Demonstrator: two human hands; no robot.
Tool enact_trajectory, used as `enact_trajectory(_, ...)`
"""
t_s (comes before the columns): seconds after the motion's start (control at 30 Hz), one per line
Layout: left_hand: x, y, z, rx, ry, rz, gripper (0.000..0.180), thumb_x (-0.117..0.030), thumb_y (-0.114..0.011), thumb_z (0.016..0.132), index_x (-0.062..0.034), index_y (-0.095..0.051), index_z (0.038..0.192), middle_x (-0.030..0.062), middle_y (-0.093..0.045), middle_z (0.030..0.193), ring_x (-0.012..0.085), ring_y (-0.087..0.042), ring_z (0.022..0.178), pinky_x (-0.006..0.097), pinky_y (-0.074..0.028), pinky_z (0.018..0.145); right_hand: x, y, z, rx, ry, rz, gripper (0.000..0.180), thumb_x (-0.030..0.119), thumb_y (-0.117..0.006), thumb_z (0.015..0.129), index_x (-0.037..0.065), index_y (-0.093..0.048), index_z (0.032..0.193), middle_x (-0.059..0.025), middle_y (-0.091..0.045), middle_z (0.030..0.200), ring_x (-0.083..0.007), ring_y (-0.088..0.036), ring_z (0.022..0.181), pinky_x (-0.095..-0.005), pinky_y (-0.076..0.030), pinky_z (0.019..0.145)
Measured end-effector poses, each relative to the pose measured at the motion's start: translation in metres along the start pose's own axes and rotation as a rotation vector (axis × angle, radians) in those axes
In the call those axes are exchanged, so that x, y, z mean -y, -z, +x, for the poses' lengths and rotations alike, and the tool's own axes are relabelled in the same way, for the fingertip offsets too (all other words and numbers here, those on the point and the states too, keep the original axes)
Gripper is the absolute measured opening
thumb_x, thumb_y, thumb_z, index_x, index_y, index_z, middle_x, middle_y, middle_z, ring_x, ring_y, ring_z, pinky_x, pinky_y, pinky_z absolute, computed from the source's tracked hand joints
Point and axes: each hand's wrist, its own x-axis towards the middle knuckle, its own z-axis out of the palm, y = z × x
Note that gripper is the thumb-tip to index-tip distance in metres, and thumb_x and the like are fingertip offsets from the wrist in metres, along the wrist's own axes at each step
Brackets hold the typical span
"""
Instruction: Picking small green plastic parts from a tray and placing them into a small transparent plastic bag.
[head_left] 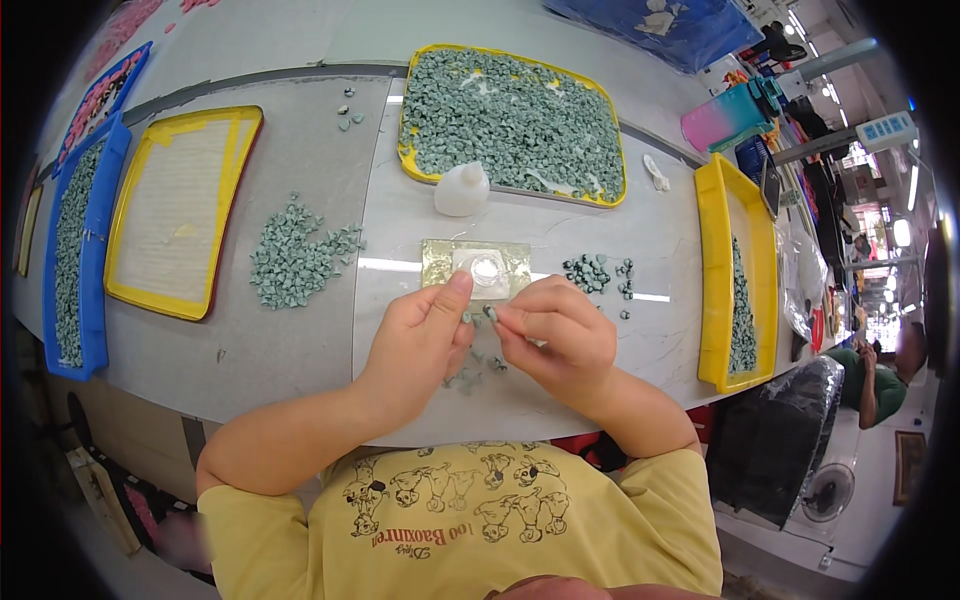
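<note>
My left hand (408, 345) is closed, with a small green piece at its thumb and fingertips. Close beside it, my right hand (565, 335) pinches another small green piece (490, 313) with a dark edge. The two pieces nearly meet; I cannot tell whether they touch. Just beyond my fingers lies a yellowish translucent block (437, 264) with a clear round dish (487, 268) on it. Several loose green pieces (497, 364) lie on the table under my hands. Right of the block sits a small group of dark-edged green pieces (587, 273).
A white squeeze bottle (463, 192) stands before a yellow-rimmed tray (409, 160) full of green pieces. Leftward are a green pile (295, 255), a yellow-framed tray (180, 220) and a blue bin (112, 190). A yellow bin (712, 270) stands right; a person (880, 385) sits beyond.
</note>
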Motion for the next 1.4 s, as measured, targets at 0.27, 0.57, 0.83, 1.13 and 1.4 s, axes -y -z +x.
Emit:
enact_trajectory(0.27,0.005,0.007,0.0,0.025,0.002,0.023,0.04,-0.04,-0.043,0.094,-0.0075,-0.047,0.071,-0.0045,-0.04,0.057,0.0042,-0.032,0.046,0.02,-0.027,0.042,-0.004,-0.005,-0.001,0.087,0.262,-0.185,0.028,-0.006,-0.071,0.06,-0.001,-0.064,0.087,-0.0072,-0.061,0.083,-0.0197,-0.056,0.069,-0.0292,-0.042,0.059)
enact_trajectory(0.57,0.005,0.002,-0.005,-0.041,-0.13,0.147,0.04,-0.037,-0.044,0.095,-0.0048,-0.05,0.071,-0.0042,-0.044,0.059,0.0027,-0.036,0.052,0.02,-0.03,0.045,-0.001,-0.008,0.002,0.072,0.443,-0.319,0.025,-0.003,-0.071,0.062,-0.005,-0.062,0.086,-0.011,-0.059,0.084,-0.0219,-0.055,0.07,-0.0323,-0.044,0.059)
enact_trajectory(0.83,-0.001,-0.002,-0.006,-0.059,-0.308,0.522,0.044,-0.034,-0.046,0.094,-0.0011,-0.048,0.065,-0.0011,-0.042,0.053,0.0067,-0.035,0.051,0.025,-0.033,0.045,-0.009,0.026,0.017,0.105,0.017,-0.114,0.016,-0.002,-0.066,0.071,-0.001,-0.064,0.086,-0.0089,-0.062,0.081,-0.0229,-0.058,0.07,-0.0307,-0.047,0.061)
enact_trajectory(1.13,-0.001,-0.005,0.003,0.023,-0.293,0.663,0.046,-0.031,-0.048,0.093,0.0015,-0.046,0.061,0.0021,-0.04,0.049,0.0091,-0.033,0.047,0.029,-0.031,0.043,-0.045,0.063,0.004,0.293,-0.384,-0.615,0.011,0.002,-0.062,0.074,0.001,-0.064,0.085,-0.0118,-0.062,0.082,-0.0283,-0.059,0.077,-0.0337,-0.048,0.067)
enact_trajectory(1.4,-0.003,-0.006,0.009,0.089,-0.105,0.199,0.02,-0.021,-0.043,0.094,-0.0044,-0.047,0.084,-0.0017,-0.043,0.07,0.0051,-0.033,0.055,0.02,-0.03,0.049,-0.051,0.06,0.003,0.324,-0.49,-0.504,0.018,-0.001,-0.062,0.072,0.001,-0.06,0.09,-0.0106,-0.058,0.082,-0.0254,-0.057,0.075,-0.0329,-0.048,0.067)
